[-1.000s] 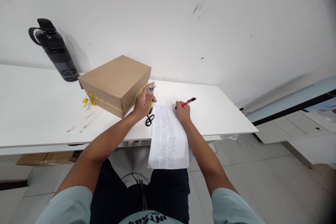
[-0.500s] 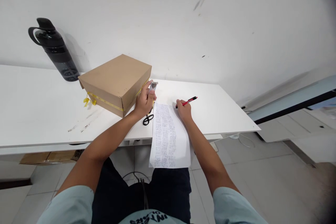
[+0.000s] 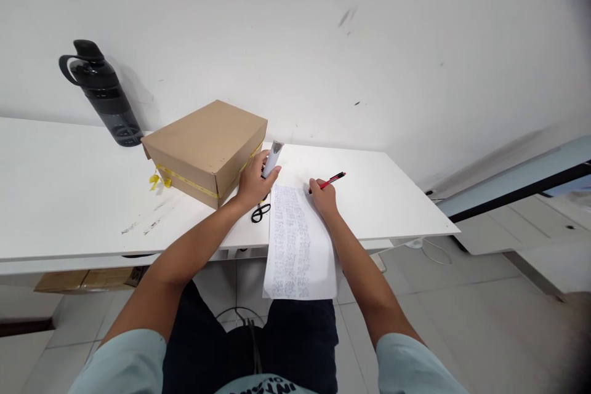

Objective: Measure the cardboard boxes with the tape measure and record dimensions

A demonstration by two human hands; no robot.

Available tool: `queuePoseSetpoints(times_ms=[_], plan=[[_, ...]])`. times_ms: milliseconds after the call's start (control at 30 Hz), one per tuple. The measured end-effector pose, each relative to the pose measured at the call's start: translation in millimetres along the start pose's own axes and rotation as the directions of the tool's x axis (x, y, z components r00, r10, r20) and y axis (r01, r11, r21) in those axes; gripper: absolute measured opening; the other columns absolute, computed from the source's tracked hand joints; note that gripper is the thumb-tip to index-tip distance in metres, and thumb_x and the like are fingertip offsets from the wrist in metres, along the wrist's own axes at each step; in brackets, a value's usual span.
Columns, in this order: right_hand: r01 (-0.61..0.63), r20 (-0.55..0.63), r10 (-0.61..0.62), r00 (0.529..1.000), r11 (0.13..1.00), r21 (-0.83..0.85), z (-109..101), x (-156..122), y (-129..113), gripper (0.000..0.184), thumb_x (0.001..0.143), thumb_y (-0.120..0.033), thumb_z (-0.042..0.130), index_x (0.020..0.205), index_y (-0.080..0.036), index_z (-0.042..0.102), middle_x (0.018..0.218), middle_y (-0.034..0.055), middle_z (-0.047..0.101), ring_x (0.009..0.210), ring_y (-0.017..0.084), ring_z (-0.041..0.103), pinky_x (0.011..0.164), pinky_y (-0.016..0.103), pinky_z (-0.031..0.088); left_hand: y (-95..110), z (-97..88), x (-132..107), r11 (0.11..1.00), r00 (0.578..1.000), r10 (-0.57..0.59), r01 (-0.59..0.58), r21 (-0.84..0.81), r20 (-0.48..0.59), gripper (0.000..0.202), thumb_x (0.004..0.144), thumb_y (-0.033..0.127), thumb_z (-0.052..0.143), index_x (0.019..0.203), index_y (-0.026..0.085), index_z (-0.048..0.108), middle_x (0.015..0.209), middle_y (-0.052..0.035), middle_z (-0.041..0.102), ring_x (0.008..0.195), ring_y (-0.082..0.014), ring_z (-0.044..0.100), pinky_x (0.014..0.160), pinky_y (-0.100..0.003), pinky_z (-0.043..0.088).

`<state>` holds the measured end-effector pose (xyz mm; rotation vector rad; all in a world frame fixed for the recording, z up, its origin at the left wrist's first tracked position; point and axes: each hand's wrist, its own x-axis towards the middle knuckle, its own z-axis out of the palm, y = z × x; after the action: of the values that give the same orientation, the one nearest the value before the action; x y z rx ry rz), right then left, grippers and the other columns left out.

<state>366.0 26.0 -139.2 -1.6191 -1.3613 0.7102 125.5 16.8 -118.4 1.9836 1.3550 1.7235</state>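
My left hand (image 3: 255, 186) is wrapped round what looks like a hair trimmer (image 3: 273, 159), a pale, slim body with a metallic head pointing up. It is beside the cardboard box's right side, above the top left corner of the paper. In my right hand (image 3: 324, 197) is a red pen (image 3: 333, 180) with a black clip, its tip down at the upper part of the sheet. Rows of handwriting fill much of the paper (image 3: 318, 271), whose lower part hangs over the desk edge. Black-handled scissors (image 3: 261, 212) lie below my left hand, partly hidden by it.
A closed cardboard box (image 3: 207, 141) tied with yellow ribbon (image 3: 159, 181) stands left on the white desk (image 3: 392, 197). Behind it, near the wall, is a black water bottle (image 3: 108, 95). Brown cardboard (image 3: 87, 279) sits under the desk.
The trimmer has turned in my left hand, showing more of its body, and its head leans further right. My right hand stays nearly still with the pen. The view shifts slightly.
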Motion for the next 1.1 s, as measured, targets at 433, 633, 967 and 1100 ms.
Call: queuePoseSetpoints(times_ms=[433,633,967,1100], plan=[[0.068,0.047,-0.068,0.997,0.998,0.014,0.7,1.2,3.4,0.042,0.081,-0.058,0.053,0.059,-0.022,0.054,0.061,0.0006,0.053,0.068,0.016,0.047,0.07,0.032,0.04,-3.2,0.3,-3.3,0.889,0.899,0.437,-0.436,0.142,0.028,0.054,0.108,0.027,0.053,0.162,0.027,0.05,0.116,-0.0067,0.072,0.097,-0.0187,0.07,0.082,-0.031,0.057],[0.063,0.005,-0.063,0.998,0.998,0.016,1.1,1.0,3.8,0.043,0.083,-0.059,0.052,0.059,-0.023,0.052,0.063,0.0018,0.057,0.068,0.016,0.048,0.069,0.032,0.042,2.0,1.4,-7.0,0.75,0.771,0.627,-0.636,0.181,0.108,0.055,0.109,0.015,0.044,0.163,0.023,0.044,0.123,-0.0086,0.079,0.103,-0.0202,0.077,0.089,-0.036,0.059],[0.055,-0.014,-0.055,0.998,0.998,0.004,3.2,4.0,8.3,0.042,0.085,-0.056,0.049,0.059,-0.024,0.05,0.059,0.001,0.053,0.066,0.016,0.047,0.067,0.031,0.041,3.5,1.1,-7.7,0.856,0.857,0.51,-0.515,0.055,0.079,0.034,0.112,0.017,0.035,0.133,0.021,0.062,0.118,-0.0078,0.083,0.107,-0.0213,0.08,0.097,-0.04,0.06],[0.057,-0.002,-0.057,0.998,0.998,-0.002,3.2,2.8,8.4,0.041,0.083,-0.056,0.053,0.059,-0.024,0.049,0.059,0.0002,0.052,0.065,0.016,0.046,0.066,0.031,0.04,6.8,-2.8,-9.4,0.92,0.912,0.387,-0.392,0.013,0.133,0.033,0.115,0.04,0.041,0.131,0.023,0.064,0.116,-0.0081,0.083,0.105,-0.0245,0.081,0.097,-0.043,0.061]])
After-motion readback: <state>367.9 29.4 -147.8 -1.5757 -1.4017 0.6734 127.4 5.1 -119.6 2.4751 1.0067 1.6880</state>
